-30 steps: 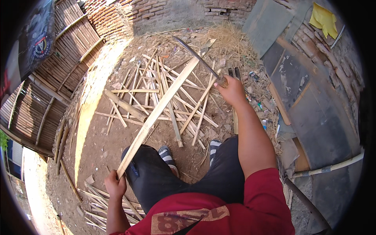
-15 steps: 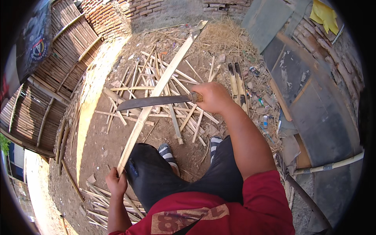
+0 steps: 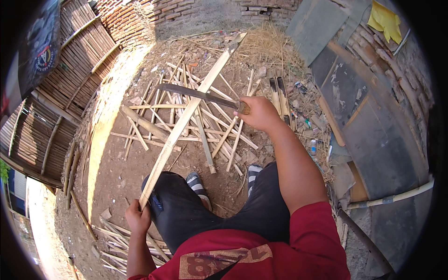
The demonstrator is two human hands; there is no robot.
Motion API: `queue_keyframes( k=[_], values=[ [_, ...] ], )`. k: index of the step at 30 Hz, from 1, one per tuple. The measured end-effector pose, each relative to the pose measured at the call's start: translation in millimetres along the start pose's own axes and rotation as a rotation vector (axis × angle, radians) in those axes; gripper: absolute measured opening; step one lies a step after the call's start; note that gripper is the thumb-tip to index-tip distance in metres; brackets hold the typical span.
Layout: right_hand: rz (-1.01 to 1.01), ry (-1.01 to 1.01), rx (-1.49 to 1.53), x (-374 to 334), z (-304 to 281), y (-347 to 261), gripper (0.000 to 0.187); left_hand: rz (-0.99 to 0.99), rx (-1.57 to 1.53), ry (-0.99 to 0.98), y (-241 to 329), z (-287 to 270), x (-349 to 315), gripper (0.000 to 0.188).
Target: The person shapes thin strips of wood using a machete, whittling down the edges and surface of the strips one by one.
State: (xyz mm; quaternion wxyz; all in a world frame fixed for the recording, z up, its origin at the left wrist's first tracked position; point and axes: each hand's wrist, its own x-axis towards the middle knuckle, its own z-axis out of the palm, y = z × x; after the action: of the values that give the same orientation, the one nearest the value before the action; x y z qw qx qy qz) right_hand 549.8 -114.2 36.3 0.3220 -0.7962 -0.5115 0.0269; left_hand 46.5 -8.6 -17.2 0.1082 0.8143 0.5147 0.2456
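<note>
- Bare dirt yard (image 3: 116,172), walled by brick (image 3: 154,11) and bamboo fencing (image 3: 60,79), with split bamboo scattered over the ground.
- Long slat (image 3: 186,116) runs from the near-left up to the far straw, slanting across the pile and resting against the knee.
- Left hand (image 3: 137,218) has its fingers clamped round the slat's near end, low beside the thigh.
- Right hand (image 3: 259,113) has its fingers wrapped tight on the handle of a machete (image 3: 200,94); the dark blade lies flat across the slat about midway, pointing left.
- To do this well, I'd judge the blade should meet the slat squarely, the left grip staying well clear of the edge and holding the slat steady so it cannot twist.
- Offcuts (image 3: 210,135) lie criss-crossed under the blade; loose ones could roll underfoot.
- Striped sandals (image 3: 198,183) stand just behind the pile.
- Metal sheets (image 3: 368,116) and a yellow cloth (image 3: 385,21) lie to the right.
</note>
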Motion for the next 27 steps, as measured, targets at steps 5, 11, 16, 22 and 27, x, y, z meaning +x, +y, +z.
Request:
queue_keyframes(
  k=[5, 11, 16, 22, 27],
  values=[
    [-0.221, -0.117, -0.081, 0.0, 13.2, -17.8, 0.036, -0.010, -0.001, -0.004, 1.6, -5.5, -2.1, 0.023],
    [0.090, -0.004, -0.020, 5.8, 2.5, 27.0, 0.055, 0.023, 0.049, -0.007, 1.0, -8.4, -3.1, 0.023],
    [0.323, 0.100, 0.075, 4.1, -5.9, 41.7, 0.061, 0.052, 0.055, 0.010, -1.6, -7.0, -4.0, 0.023],
    [0.050, -0.027, 0.032, 1.8, -0.8, 6.1, 0.050, 0.030, 0.055, -0.007, 1.9, -3.6, -1.5, 0.025],
    [-0.252, -0.139, -0.087, -2.1, 13.7, -20.1, 0.043, 0.015, 0.031, -0.024, 1.8, -6.3, -0.4, 0.026]
  ],
)
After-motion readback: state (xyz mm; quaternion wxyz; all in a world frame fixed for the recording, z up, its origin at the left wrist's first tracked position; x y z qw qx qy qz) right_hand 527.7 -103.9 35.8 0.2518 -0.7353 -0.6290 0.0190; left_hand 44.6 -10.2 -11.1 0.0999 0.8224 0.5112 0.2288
